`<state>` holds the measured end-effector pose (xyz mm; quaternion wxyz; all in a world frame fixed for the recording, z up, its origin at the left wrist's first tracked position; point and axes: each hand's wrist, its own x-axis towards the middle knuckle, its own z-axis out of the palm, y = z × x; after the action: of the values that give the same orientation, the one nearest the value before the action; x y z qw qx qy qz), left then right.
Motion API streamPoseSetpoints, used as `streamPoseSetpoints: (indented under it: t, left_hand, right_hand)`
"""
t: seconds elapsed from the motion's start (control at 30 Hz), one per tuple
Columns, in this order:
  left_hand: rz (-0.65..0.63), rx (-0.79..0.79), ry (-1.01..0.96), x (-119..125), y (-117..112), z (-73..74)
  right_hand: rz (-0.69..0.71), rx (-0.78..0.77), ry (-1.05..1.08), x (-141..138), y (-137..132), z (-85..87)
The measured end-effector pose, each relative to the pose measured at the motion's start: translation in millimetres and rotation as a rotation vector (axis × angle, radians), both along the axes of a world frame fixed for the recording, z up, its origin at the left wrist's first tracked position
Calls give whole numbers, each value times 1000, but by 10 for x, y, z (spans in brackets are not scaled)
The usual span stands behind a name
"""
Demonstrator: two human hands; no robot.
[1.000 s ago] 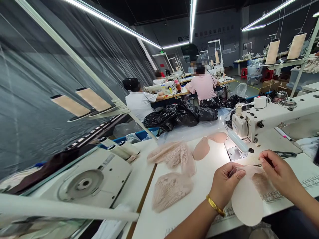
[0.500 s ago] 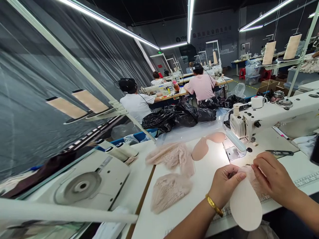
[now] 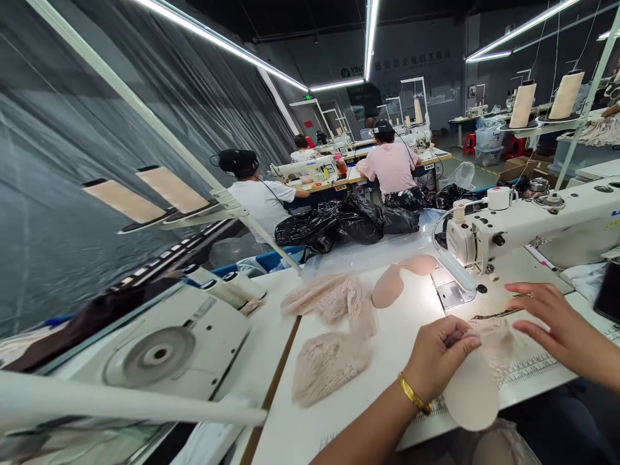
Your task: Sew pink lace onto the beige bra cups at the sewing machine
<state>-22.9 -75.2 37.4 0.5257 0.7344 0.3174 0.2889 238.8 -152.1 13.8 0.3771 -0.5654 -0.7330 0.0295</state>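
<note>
The pad (image 3: 472, 402) hangs at the table's (image 3: 285, 434) front edge, its top pinched between thumb and fingers of the left hand (image 3: 438, 361), with lace (image 3: 496, 341) just beside it. The right hand (image 3: 557, 326) is spread, thumb apart from fingers, near the lace. Beyond stand the sewing machine (image 3: 562, 213) and, left of its needle plate (image 3: 453, 294), a two-lobed piece (image 3: 387, 286).

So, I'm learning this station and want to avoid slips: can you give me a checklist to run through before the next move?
1. Pale pad held in left hand: ok, it hangs below the pinching fingers.
2. Right hand gripping fabric: not ok, its fingers are spread.
3. Light at the sewing machine: ok, on.
4. Machine threaded: cannot tell, too small.
5. Joined pads apart from both hands: ok.
</note>
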Motion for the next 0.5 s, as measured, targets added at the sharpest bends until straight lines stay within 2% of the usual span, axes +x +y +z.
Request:
streamPoseSetpoints:
  t: [0.1,0.17,0.27,0.33,0.37,0.4,0.43,0.47,0.5]
  left_hand:
    - [-10,130,-18,22,3,-18]
    - [-18,231,-7,12,20,-6]
    - [17,458,83,-91,6,88]
    - [172,584,103,-207,-97,160]
    - [257,574,77,-264,-186,179]
    - [292,480,34,-310,-298,178]
    - [239,295,-19,-336,-425,156]
    - [94,28,-71,-339,-557,115]
    - [-124,-298,-123,-315,-684,61]
  right_hand:
    - [188,-130,109,-293,-113,177]
    - [274,-150,185,-480,-143,291]
    - [275,-27,148,-520,-141,459]
    - [202,125,45,-434,-154,570]
    - [169,196,-11,-391,-172,619]
    - [146,259,-67,-364,-201,658]
    - [129,311,-115,-357,-240,685]
    - [127,349,-155,-374,-287,698]
    - [148,373,-192,-410,-342,694]
